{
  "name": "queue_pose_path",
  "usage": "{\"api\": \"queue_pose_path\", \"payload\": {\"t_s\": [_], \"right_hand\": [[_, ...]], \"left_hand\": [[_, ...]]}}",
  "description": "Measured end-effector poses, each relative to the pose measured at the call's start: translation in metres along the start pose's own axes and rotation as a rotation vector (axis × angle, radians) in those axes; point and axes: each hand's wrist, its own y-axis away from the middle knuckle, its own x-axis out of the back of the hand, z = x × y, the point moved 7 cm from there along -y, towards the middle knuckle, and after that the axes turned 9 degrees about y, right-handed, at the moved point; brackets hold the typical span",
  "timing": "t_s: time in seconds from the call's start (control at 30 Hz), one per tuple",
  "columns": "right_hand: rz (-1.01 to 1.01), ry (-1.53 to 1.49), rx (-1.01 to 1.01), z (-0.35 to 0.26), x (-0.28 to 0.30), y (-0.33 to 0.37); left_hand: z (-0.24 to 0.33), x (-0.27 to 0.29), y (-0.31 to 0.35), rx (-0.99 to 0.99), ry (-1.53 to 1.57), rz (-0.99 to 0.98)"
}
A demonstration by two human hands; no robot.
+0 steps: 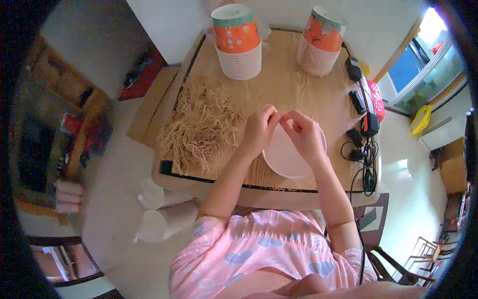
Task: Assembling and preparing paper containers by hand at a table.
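Note:
My left hand [260,130] and my right hand [305,135] meet above the wooden table, thumbs and fingertips pinched close together. Whatever is between the fingers is too small to make out. Just below them, partly covered by my right hand, is a round white tub or lid [286,162]; its exact kind is unclear. Left of my left hand lies a loose, tangled heap of thin tan cords [199,132], spread toward the table's left edge.
Two tall stacks of paper tubs, one on the left [239,47] and one on the right [321,45], stand at the table's [279,74] far side. Black power adapters [369,124] and coiled cables [368,174] line the right edge. Large white rolls [164,224] lie below left.

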Motion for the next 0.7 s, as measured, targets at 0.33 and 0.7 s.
{"api": "queue_pose_path", "payload": {"t_s": [0.33, 0.7], "right_hand": [[-0.012, -0.149, -0.044, 0.011, -0.004, -0.002], [-0.029, -0.156, -0.133, 0.027, 0.003, 0.045]], "left_hand": [[-0.007, -0.009, -0.003, 0.074, 0.061, -0.068], [0.003, -0.001, 0.026, 0.181, -0.138, -0.221]]}}
